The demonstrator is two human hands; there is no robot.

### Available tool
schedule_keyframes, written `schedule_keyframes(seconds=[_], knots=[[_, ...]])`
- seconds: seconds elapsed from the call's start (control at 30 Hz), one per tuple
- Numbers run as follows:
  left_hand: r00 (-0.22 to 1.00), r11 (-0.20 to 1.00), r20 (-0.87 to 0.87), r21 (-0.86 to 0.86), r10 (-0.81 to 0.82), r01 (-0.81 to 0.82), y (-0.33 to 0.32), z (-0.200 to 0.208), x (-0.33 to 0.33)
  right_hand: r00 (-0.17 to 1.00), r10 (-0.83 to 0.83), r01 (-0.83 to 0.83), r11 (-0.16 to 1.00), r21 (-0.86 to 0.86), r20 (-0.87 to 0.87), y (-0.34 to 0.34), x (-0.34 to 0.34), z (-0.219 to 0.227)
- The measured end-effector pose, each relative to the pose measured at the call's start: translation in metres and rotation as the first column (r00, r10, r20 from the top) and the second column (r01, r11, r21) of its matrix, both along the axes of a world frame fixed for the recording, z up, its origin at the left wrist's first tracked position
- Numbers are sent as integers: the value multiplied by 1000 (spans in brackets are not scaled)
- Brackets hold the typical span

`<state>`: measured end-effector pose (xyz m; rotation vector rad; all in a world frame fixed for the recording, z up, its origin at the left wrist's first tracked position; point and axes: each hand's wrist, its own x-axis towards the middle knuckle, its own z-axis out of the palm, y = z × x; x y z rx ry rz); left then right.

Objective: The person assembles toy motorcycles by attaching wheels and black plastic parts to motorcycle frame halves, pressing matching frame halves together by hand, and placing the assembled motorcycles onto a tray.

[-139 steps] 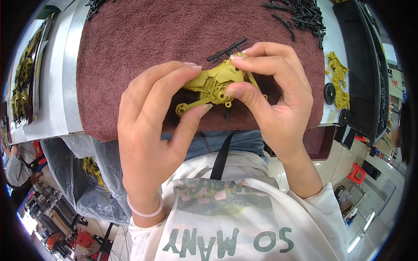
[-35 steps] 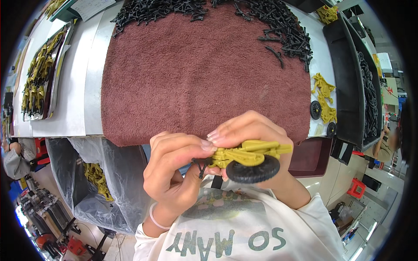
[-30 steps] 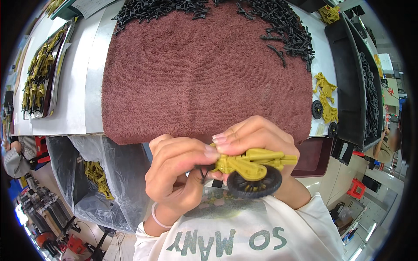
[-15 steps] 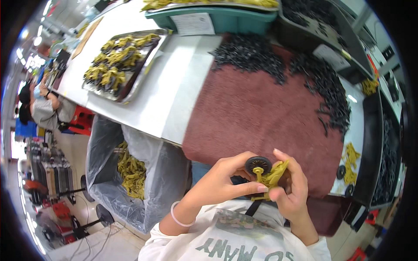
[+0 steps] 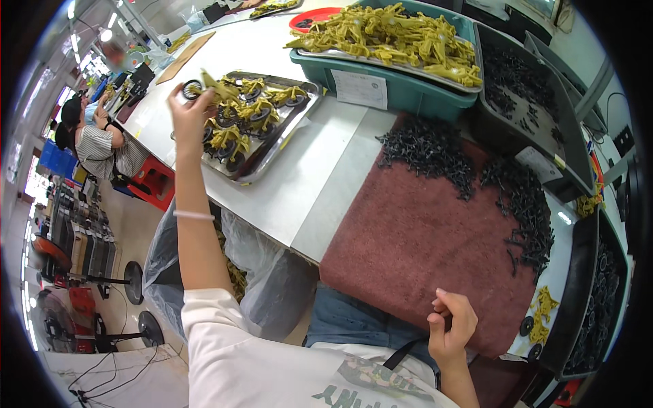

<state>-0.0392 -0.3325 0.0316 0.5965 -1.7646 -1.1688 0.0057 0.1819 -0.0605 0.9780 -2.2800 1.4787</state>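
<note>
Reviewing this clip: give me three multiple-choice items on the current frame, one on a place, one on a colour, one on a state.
1. Where is the left hand?
A. Over the metal tray of assembled toys
B. On the brown mat
C. Inside the teal bin

2. What colour is the mat in front of the person?
A. Blue
B. Reddish brown
C. White

3. What is the state of the right hand?
A. Gripping a wheel
B. Loosely curled with nothing in it
C. Flat on the table

Answers:
1. A, the arm reaches out and holds a yellow toy with a black wheel above the tray.
2. B, its pile is reddish brown, with black small parts heaped at its far edge.
3. B, the fingers are bent at the mat's near edge and no part shows between them.
</note>
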Motion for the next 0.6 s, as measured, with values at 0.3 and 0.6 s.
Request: schedule_keyframes(seconds=[0.3, 0.6], knots=[[640, 856, 670, -515, 376, 36, -50, -26, -16, 994, -62, 74, 987, 142, -93, -2, 2, 4], [436, 920, 850, -378, 297, 109, 8, -14, -10, 987, -85, 118, 961, 251, -138, -5, 5, 6]])
